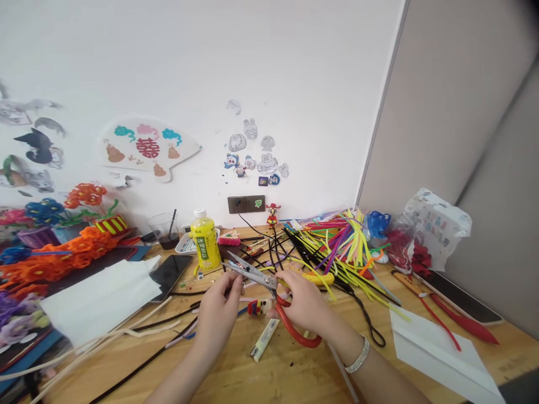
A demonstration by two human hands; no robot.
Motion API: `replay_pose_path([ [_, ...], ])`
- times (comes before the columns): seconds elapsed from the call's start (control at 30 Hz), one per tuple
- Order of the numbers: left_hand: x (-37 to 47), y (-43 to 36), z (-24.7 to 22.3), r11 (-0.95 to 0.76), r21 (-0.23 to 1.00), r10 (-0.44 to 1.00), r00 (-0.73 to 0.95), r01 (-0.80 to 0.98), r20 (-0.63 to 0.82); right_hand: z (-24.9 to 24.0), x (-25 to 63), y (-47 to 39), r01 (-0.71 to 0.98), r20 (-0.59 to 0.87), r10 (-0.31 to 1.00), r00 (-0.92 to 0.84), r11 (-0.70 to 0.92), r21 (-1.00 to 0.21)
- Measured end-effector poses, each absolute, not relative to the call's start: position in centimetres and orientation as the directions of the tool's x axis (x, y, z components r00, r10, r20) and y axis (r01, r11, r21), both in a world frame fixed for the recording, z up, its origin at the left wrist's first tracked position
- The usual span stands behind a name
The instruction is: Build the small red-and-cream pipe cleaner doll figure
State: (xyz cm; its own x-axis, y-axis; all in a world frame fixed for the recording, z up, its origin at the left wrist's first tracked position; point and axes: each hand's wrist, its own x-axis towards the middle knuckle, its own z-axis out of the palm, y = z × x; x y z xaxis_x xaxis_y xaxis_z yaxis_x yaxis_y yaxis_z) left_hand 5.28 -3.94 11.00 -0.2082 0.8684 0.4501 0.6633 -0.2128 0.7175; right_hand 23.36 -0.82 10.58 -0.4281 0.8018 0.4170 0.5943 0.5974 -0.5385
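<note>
Scissors [268, 280] are hanging over the table [236, 373], blades [248, 271] parted, in my curled right hand [305, 303]; my left hand [219, 306] is pinching alongside, contents unclear; I am noting finger-nick risk from careless closing.

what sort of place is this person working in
Likely a craft corner, though whether at home or in a studio isn't clear. Fuzzy craft stems are heaped on the wooden table, handmade-looking orange flowers stand at the picture's left, and the right hand holds scissors.

One head camera looks forward — tabletop [236, 384] close below.
</note>
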Motion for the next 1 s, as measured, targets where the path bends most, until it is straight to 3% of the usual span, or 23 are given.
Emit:
replay_pose_path([
  [0.2,5.0,-4.1,11.3,-0.187,0.708,0.867,-0.224,0.681,0.445,10.2,23.0,-0.9,0.611,0.421,0.802,-0.424,0.596,-0.520],
  [0.3,4.3,-4.4,12.0,-0.155,0.632,0.671,-0.389,0.759,0.631,9.9,22.6,-1.0,0.663,0.436,0.803,-0.407,0.588,-0.464],
  [0.37,3.9,-4.8,12.7,-0.079,0.464,0.506,-0.365,0.883,0.781,9.7,22.3,-1.1,0.693,0.454,0.797,-0.398,0.585,-0.421],
  [0.4,3.9,-4.9,13.1,-0.034,0.315,0.503,-0.256,0.949,0.825,9.7,22.0,-1.2,0.706,0.463,0.792,-0.399,0.587,-0.397],
  [0.5,4.3,-5.3,13.8,0.123,-0.113,0.631,0.010,0.986,0.776,9.4,21.4,-1.4,0.739,0.478,0.770,-0.423,0.598,-0.310],
  [0.6,4.7,-5.3,13.6,0.142,-0.317,0.724,0.120,0.938,0.679,9.3,20.9,-1.8,0.762,0.467,0.747,-0.472,0.613,-0.209],
  [0.73,4.5,-5.0,12.8,0.112,-0.391,0.771,0.168,0.914,0.614,9.3,20.3,-2.0,0.771,0.454,0.713,-0.534,0.632,-0.086],
  [1.0,3.9,-4.4,12.2,0.121,-0.416,0.773,0.178,0.901,0.609,9.2,19.5,-1.9,0.751,0.460,0.663,-0.591,0.660,0.015],
])
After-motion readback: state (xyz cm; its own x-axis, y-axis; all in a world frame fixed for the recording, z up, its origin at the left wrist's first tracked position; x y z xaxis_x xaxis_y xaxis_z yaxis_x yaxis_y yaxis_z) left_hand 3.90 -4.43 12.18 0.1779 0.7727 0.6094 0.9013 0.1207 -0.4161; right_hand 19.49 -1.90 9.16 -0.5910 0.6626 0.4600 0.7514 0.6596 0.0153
